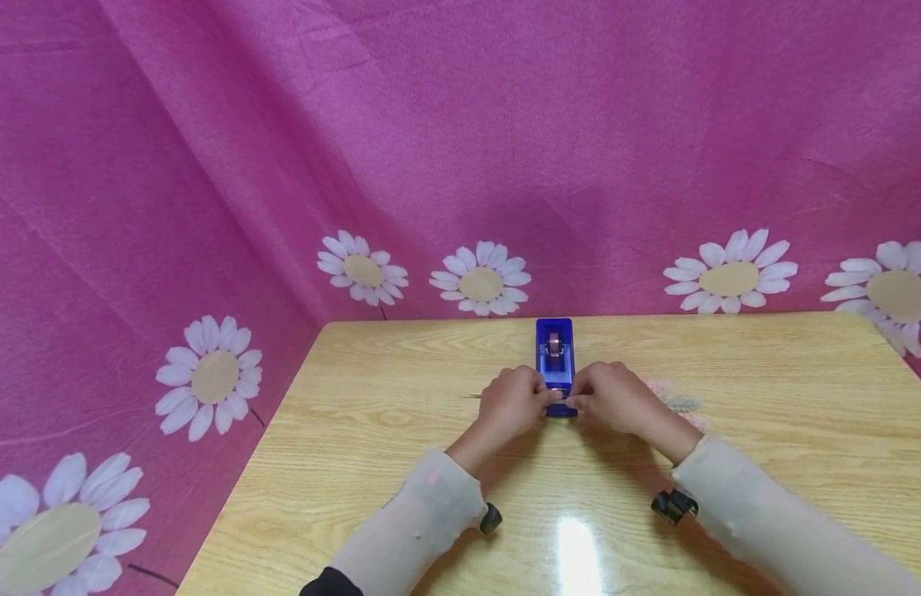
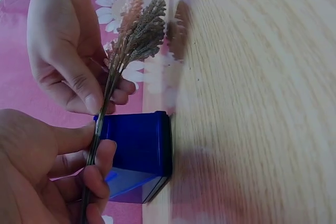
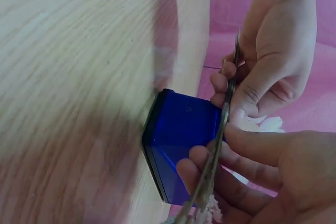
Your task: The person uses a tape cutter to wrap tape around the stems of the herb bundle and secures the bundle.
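A bunch of dried flowers [image 2: 147, 32], with pink and grey-green heads on thin stems, is held across the near end of a blue tape dispenser [image 1: 555, 372]. My left hand [image 1: 510, 400] pinches the lower stems between thumb and fingers. Close beside it, my right hand [image 1: 615, 397] grips the stems nearer the flower heads, which point right. A shiny band, like clear tape, shows on the stems between the two hands in the left wrist view. Whether it is joined to the roll is hidden behind the fingers.
The dispenser stands on a light wood table [image 1: 341, 463], near its far edge. A tape roll [image 1: 554, 343] sits inside it. Behind and to the left hangs a pink cloth [image 1: 460, 124] printed with white daisies.
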A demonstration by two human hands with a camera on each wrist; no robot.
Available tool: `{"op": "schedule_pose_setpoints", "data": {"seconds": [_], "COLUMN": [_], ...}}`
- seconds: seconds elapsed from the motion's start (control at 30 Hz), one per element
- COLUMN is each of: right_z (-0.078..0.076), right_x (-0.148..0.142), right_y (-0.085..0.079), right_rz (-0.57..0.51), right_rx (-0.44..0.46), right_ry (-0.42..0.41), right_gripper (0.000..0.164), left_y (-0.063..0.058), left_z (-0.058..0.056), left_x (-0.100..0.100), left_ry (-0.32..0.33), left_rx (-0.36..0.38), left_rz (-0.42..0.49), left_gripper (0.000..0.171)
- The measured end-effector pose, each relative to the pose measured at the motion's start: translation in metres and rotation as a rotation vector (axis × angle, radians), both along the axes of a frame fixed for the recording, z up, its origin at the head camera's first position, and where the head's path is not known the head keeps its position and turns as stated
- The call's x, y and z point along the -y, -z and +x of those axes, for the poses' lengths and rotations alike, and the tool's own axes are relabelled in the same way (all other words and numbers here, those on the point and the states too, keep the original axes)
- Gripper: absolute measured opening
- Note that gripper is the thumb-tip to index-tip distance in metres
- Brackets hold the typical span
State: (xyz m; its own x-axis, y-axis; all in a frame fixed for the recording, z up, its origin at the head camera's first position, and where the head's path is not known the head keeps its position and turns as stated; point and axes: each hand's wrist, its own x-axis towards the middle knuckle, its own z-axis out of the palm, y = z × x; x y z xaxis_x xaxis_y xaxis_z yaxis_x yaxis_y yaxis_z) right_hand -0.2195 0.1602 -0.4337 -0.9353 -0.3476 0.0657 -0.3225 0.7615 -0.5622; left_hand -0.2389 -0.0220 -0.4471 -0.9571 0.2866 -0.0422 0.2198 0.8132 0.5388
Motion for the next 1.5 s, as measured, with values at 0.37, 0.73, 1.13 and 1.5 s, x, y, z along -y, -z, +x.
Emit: {"op": "schedule_pose_setpoints", "data": {"seconds": [0.37, 0.73, 1.13, 1.5], "right_z": [-0.029, -0.055, -0.055, -0.054], "right_x": [-0.002, 0.000, 0.003, 0.003], "right_y": [0.006, 0.022, 0.024, 0.022], "right_rz": [-0.153, -0.171, -0.148, -0.131], "right_rx": [-0.023, 0.039, 0.044, 0.048], "right_ry": [0.091, 0.064, 0.089, 0.103], "right_gripper": [0.047, 0.070, 0.069, 0.071], "left_y": [0.001, 0.002, 0.005, 0.011], "left_z": [0.003, 0.004, 0.006, 0.003], "left_x": [0.000, -0.003, -0.003, 0.002], "left_ry": [0.015, 0.027, 0.054, 0.117], "left_rx": [-0.104, -0.179, -0.266, -0.331], "left_rz": [-0.067, -0.159, -0.247, -0.250], "left_gripper": [0.051, 0.046, 0.039, 0.035]}}
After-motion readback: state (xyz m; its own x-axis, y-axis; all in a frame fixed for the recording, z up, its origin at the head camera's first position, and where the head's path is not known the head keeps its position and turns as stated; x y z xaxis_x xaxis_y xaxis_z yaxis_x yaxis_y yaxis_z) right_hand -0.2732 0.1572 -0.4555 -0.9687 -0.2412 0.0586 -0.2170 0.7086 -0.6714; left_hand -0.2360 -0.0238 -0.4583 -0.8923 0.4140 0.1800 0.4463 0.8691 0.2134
